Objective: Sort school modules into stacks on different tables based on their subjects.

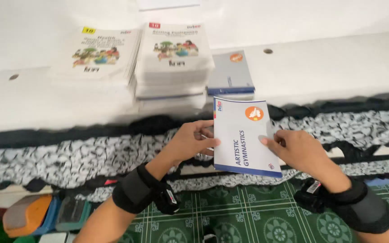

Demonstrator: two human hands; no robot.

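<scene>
hands: left (193,140), right (296,148) grip booklet (244,139) | fingertips hidden behind it

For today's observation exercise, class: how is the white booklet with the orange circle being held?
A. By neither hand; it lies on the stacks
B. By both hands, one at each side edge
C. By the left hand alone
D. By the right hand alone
B: the left hand grips the booklet at one side edge and the right hand at the other.
</scene>
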